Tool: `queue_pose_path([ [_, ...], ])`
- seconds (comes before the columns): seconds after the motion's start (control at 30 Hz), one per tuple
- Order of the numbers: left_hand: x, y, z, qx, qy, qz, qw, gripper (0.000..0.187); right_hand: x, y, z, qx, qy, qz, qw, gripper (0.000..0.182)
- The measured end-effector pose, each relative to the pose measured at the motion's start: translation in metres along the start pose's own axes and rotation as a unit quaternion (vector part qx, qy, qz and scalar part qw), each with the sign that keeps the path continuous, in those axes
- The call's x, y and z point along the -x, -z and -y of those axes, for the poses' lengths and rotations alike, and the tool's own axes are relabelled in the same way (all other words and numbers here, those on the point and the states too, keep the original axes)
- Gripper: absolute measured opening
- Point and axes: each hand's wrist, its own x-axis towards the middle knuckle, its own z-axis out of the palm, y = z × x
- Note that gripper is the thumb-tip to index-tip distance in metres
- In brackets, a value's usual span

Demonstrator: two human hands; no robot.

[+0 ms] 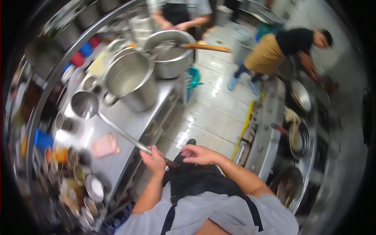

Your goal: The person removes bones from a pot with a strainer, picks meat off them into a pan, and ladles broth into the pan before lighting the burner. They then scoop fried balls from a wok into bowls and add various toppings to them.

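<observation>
A large metal ladle with a long handle reaches out over the steel table, its round bowl raised at the far end. Around the lower part of the handle, my left hand is closed. My right hand hovers just right of the handle's end, fingers loosely extended and holding nothing. A tall metal stockpot with pale contents stands on the table beyond the ladle. Behind it is another big pot, with a wooden-handled utensil across its rim.
A folded pink cloth lies on the steel table. Containers and bowls crowd its near left end. At the stove on the right are pans and a co-worker. Another person stands behind the far pot.
</observation>
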Motion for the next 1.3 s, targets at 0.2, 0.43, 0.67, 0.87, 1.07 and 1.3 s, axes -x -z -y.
queue_pose_path([
  [0.2, 0.037, -0.066, 0.007, -0.076, -0.287, 0.323, 0.899, 0.023, 0.024, -0.006, 0.035, 0.012, 0.077, -0.118, 0.990, 0.050],
  [0.43, 0.031, -0.180, 0.047, -0.180, -0.098, 0.629, 0.750, 0.014, 0.134, 0.032, 0.007, -0.095, -0.120, -0.567, 0.809, 0.035],
  [0.67, 0.056, -0.353, 0.141, -0.162, -0.021, 0.760, 0.629, 0.014, 0.206, 0.036, -0.015, -0.232, -0.234, -0.689, 0.646, 0.038],
  [0.87, 0.084, -0.577, 0.170, -0.159, -0.275, 0.710, 0.628, 0.031, 0.191, 0.035, -0.009, -0.279, -0.278, -0.757, 0.521, 0.037],
  [1.07, 0.157, -0.770, 0.117, -0.195, -0.487, 0.571, 0.632, 0.054, 0.158, 0.003, 0.005, -0.266, -0.388, -0.796, 0.381, 0.037],
  [1.3, 0.203, -0.872, 0.152, -0.423, -0.439, 0.706, 0.360, 0.051, 0.108, -0.057, 0.009, -0.272, -0.438, -0.806, 0.290, 0.036],
])
